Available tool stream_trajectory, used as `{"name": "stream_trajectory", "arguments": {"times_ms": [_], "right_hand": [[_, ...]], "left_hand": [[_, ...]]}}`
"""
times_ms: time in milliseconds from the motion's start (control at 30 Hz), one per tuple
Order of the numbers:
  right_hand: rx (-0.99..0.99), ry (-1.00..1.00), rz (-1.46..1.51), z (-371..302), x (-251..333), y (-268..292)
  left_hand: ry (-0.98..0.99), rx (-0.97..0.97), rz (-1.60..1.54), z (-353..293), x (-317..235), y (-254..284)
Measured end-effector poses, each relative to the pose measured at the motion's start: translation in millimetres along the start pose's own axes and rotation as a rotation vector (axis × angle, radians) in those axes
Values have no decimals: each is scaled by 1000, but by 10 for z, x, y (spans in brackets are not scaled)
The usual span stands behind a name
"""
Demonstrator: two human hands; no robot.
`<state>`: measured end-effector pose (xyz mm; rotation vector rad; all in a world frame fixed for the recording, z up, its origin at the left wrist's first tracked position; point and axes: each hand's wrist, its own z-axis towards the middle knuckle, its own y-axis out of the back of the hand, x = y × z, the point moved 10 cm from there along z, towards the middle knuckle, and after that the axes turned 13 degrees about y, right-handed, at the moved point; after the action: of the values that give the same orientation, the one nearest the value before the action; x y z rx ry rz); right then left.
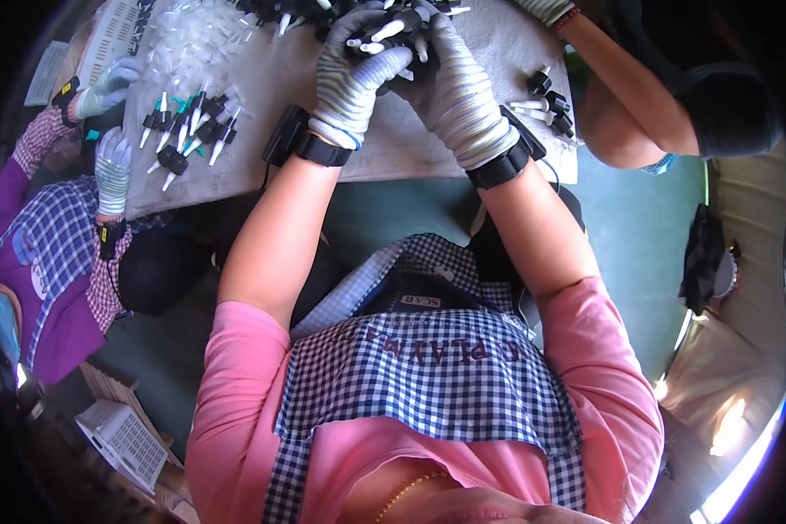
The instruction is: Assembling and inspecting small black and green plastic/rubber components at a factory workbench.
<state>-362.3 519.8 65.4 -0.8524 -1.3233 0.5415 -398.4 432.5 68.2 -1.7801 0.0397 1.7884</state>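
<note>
My left hand [351, 77], in a striped knit glove, is closed around several black plastic pieces with white nozzles [389, 31] at the table's far side. Opposite it, my gloved right hand [465, 87] curls against the same dark cluster; its fingertips are partly hidden, so what exactly it grips is unclear. White tips poke out between the two hands. To the right of them lies a small group of similar black-and-white nozzle pieces [546, 105]. More such pieces, some with teal parts, form a loose pile [188, 127] at the left.
A heap of translucent plastic parts [188, 44] covers the table's [271, 162] left side. At the left, a co-worker's gloved hands [112, 166] are near the table edge. Another person's arm [624, 74] reaches in at the right. A white crate [122, 437] stands lower left.
</note>
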Motion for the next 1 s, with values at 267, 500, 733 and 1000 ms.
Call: {"name": "stream_trajectory", "arguments": {"times_ms": [267,500,733,1000], "right_hand": [[-21,359,-602,-40,152,172],[-101,326,-497,-172,171,-65],[8,562,-447,-164,155,-277],[84,530,-566,-359,76,-385]], "left_hand": [[35,10,84,-89,37,-77],[19,5,-122,-108,-2,-46],[-92,-192,-271,-207,-281,21],[-128,-249,-252,-526,-511,22]]}}
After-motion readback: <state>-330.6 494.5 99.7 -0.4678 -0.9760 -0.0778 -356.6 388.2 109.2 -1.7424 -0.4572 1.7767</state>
